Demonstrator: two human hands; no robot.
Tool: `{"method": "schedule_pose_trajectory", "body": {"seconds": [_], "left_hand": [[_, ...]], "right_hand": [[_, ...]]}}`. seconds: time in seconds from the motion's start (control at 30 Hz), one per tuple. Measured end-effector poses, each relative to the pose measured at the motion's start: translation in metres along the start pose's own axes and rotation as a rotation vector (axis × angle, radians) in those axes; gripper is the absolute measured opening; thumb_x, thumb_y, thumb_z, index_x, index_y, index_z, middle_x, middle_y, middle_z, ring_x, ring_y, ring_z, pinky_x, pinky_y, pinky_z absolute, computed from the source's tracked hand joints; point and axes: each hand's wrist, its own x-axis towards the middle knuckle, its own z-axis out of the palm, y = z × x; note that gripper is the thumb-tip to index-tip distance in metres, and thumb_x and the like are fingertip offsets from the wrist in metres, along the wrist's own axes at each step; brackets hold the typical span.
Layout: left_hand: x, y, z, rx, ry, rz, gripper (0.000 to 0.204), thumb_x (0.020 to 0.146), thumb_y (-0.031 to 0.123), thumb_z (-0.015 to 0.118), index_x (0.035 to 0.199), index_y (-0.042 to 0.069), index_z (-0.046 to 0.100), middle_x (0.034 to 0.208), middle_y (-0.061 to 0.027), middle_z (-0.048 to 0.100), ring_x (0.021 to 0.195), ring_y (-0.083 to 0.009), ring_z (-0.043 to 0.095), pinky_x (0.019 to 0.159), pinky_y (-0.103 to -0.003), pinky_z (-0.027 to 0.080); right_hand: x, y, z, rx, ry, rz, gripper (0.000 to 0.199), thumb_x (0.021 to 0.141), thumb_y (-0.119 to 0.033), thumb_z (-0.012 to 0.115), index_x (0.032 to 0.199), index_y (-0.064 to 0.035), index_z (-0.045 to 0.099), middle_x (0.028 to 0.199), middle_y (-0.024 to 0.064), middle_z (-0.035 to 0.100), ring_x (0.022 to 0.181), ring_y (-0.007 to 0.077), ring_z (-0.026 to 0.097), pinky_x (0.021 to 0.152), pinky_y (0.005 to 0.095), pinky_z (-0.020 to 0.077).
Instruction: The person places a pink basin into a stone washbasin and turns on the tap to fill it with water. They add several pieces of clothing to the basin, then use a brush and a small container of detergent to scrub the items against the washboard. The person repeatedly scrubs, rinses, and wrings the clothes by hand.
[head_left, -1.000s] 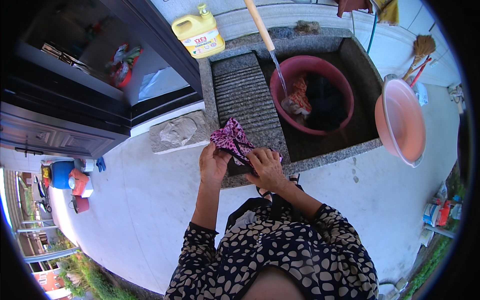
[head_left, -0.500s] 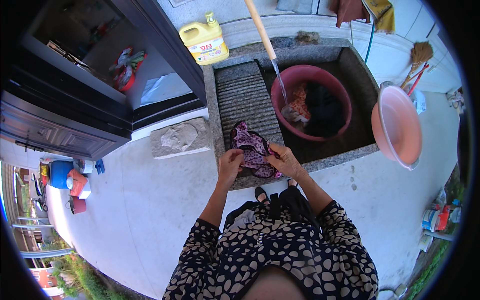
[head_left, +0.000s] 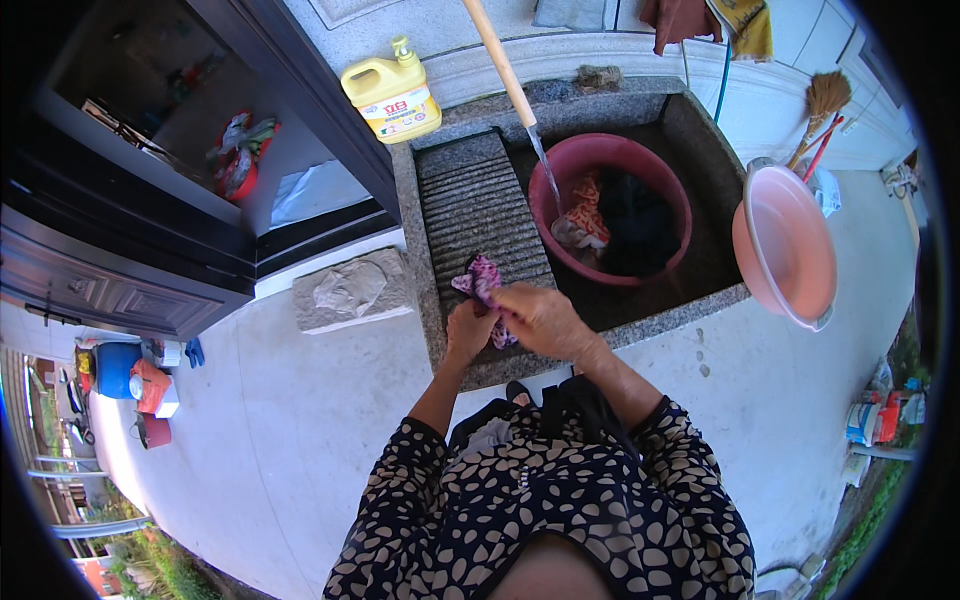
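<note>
Now the cloth (head_left: 485,275), spread open a moment ago, has been bunched narrow over the near end of the washboard (head_left: 475,205), clamped in the left hand (head_left: 468,332) and right hand (head_left: 546,319) held close together, so it is handled as a gathered bundle, not flat.

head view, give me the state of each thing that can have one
left hand, closed on cloth
right hand, closed on cloth
pink patterned cloth, bunched
tan spout pipe, running
dark pink tub, holding laundry under the stream
light pink basin, inside showing, contents unclear
panelled door, open
yellow pump jug, upright
straw broom, bristles up
</note>
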Motion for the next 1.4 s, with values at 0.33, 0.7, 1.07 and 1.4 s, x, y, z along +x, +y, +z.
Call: {"method": "schedule_pose_trajectory", "body": {"seconds": [0.33, 0.7, 1.07, 1.4], "left_hand": [[0.007, 0.044, -0.037, -1.797, -0.147, -0.075, 0.048, 0.093, 0.041, 0.053, 0.122, 0.003, 0.057, 0.119, -0.0106, 0.062, 0.112, -0.0253, 0.057, 0.103, -0.039, 0.040], [0.001, 0.052, -0.030, -1.837, -0.534, -0.075, 0.061, 0.082, 0.028, 0.050, 0.133, -0.006, 0.045, 0.137, -0.0202, 0.049, 0.124, -0.0348, 0.049, 0.110, -0.045, 0.032], [-0.025, 0.023, -0.025, -0.735, -0.624, 0.084, 0.044, 0.091, 0.020, 0.061, 0.130, 0.000, 0.052, 0.115, -0.0105, 0.064, 0.104, -0.0239, 0.061, 0.095, -0.035, 0.047], [-0.007, 0.036, 0.004, -1.558, -0.442, -0.350, 0.047, 0.097, 0.031, 0.047, 0.137, 0.007, 0.043, 0.136, -0.0124, 0.047, 0.121, -0.0261, 0.048, 0.097, -0.044, 0.041]], "right_hand": [[-0.068, -0.038, -0.002, 0.057, -0.380, -0.001, 0.039, 0.083, -0.021, 0.065, 0.118, -0.0060, 0.058, 0.109, 0.0182, 0.059, 0.089, 0.0343, 0.064, 0.073, 0.0410, 0.0550], [0.000, 0.044, -0.014, 0.550, -0.016, 0.520, 0.034, 0.083, -0.013, 0.071, 0.112, 0.0002, 0.062, 0.097, 0.0075, 0.066, 0.087, 0.0131, 0.061, 0.074, 0.0270, 0.0499], [0.001, 0.052, -0.094, 1.133, 0.628, 0.466, 0.017, 0.095, -0.009, 0.051, 0.104, 0.0005, 0.061, 0.107, 0.0155, 0.067, 0.094, 0.0214, 0.065, 0.089, 0.0345, 0.0510], [0.048, 0.064, -0.198, 0.927, 0.884, 0.299, 0.011, 0.095, -0.007, 0.047, 0.097, -0.0009, 0.056, 0.087, 0.0143, 0.066, 0.084, 0.0225, 0.064, 0.079, 0.0348, 0.0525]]}}
